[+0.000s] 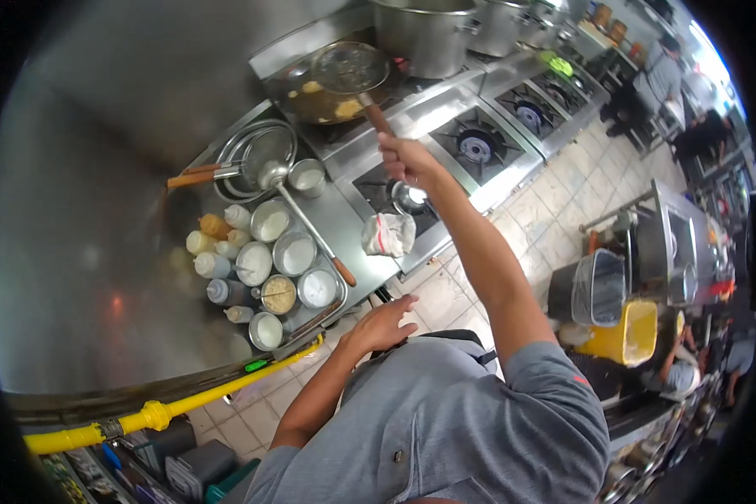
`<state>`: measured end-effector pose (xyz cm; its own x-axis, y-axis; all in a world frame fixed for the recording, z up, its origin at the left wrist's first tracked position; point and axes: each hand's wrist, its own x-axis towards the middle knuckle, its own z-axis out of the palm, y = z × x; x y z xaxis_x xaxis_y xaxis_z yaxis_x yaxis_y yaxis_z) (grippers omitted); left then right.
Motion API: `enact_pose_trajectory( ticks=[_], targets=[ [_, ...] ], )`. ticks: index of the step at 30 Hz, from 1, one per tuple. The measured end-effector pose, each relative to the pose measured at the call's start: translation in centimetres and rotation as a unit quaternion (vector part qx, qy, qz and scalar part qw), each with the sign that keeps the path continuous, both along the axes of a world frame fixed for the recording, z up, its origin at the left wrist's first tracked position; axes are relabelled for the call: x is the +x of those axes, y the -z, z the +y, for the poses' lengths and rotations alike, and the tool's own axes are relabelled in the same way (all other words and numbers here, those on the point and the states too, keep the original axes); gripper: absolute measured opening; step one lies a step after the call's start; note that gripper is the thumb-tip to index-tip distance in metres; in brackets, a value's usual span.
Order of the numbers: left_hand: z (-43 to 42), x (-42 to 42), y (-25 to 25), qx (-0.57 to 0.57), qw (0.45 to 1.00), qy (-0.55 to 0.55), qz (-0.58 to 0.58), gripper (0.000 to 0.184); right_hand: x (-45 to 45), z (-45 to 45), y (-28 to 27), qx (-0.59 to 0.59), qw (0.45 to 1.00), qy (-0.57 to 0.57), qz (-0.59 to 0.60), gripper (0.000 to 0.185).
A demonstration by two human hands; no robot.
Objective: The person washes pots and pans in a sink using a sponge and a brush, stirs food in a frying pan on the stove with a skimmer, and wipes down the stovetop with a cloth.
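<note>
My right hand [412, 161] is closed around the wooden handle of a round wire skimmer [350, 69]. The skimmer's head is over a wide pan of dark oil [292, 74], where golden fried pieces [348, 108] show near the front. Whether its mesh touches the oil, I cannot tell. Down by my waist, my left hand [381, 326] has its fingers apart and holds nothing. A crumpled white cloth [388, 234] with a red stripe lies on the stove edge, between my two hands.
Left of the stove, a long-handled ladle [275, 175], strainers [270, 148], squeeze bottles [212, 265] and metal containers [296, 253] crowd the counter. Large pots [424, 38] stand behind the burners [476, 146]. A yellow gas pipe [155, 416] runs low left. Bins [629, 334] and other people [659, 80] are right.
</note>
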<state>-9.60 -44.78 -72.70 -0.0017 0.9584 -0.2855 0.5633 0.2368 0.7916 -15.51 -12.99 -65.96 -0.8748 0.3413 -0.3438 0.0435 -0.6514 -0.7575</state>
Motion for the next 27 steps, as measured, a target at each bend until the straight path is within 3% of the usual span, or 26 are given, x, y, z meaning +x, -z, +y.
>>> enact_pose_trajectory(
  ticks=[2, 4, 5, 7, 12, 14, 16, 17, 18, 20, 22, 24, 25, 27],
  targets=[
    [-0.2, 1.0, 1.2, -0.055, 0.998, 0.008, -0.003, 0.067, 6.0, -0.7, 1.8, -0.026, 0.999, -0.028, 0.030, 0.033],
    [-0.8, 2.2, 4.3, -0.096, 0.995, -0.002, -0.002, 0.069, 13.2, -2.1, 4.5, 0.067, 0.997, 0.012, -0.046, 0.039],
    [-1.0, 3.3, 4.9, -0.109, 0.994, -0.032, -0.008, 0.070, 16.8, -2.1, 8.3, 0.053, 0.998, 0.011, -0.020, 0.039],
    [-1.3, 5.4, 6.9, -0.146, 0.988, -0.046, -0.023, 0.070, 26.5, -3.8, 11.3, -0.123, 0.991, 0.037, 0.023, 0.026],
    [1.1, 12.0, 11.9, -0.215, 0.976, 0.000, 0.017, 0.065, 50.0, -5.6, 18.2, -0.096, 0.951, 0.279, -0.093, 0.014],
    [2.3, 13.9, 13.0, -0.240, 0.970, 0.007, 0.042, 0.064, 58.7, -5.4, 20.9, -0.098, 0.893, 0.415, -0.147, 0.012],
    [4.3, 15.7, 14.1, -0.229, 0.973, 0.022, 0.013, 0.059, 67.9, -4.2, 24.7, -0.002, 0.824, 0.490, -0.284, 0.011],
    [4.9, 16.3, 14.7, -0.215, 0.976, 0.021, 0.010, 0.056, 70.8, -4.0, 23.3, 0.049, 0.744, 0.598, -0.295, 0.016],
    [5.5, 16.9, 14.7, -0.217, 0.976, 0.018, 0.015, 0.056, 74.5, -3.3, 21.9, 0.108, 0.689, 0.588, -0.410, 0.013],
    [6.4, 17.5, 14.5, -0.251, 0.968, -0.015, 0.028, 0.056, 83.1, -2.0, 26.0, 0.270, 0.615, 0.629, -0.392, 0.041],
    [6.1, 16.8, 16.2, -0.244, 0.969, -0.030, 0.037, 0.054, 86.5, -0.8, 21.4, 0.336, 0.495, 0.643, -0.479, 0.064],
    [4.3, 15.9, 18.2, -0.279, 0.956, -0.084, -0.037, 0.052, 89.8, 1.0, 19.1, 0.294, 0.444, 0.655, -0.536, 0.065],
    [3.7, 15.7, 18.9, -0.280, 0.956, -0.080, -0.020, 0.051, 94.3, 2.9, 23.4, 0.328, 0.379, 0.647, -0.575, 0.066],
    [2.5, 15.6, 18.9, -0.260, 0.962, -0.032, 0.077, 0.052, 97.4, 6.3, 25.8, 0.220, 0.362, 0.569, -0.705, 0.071]
  ],
)
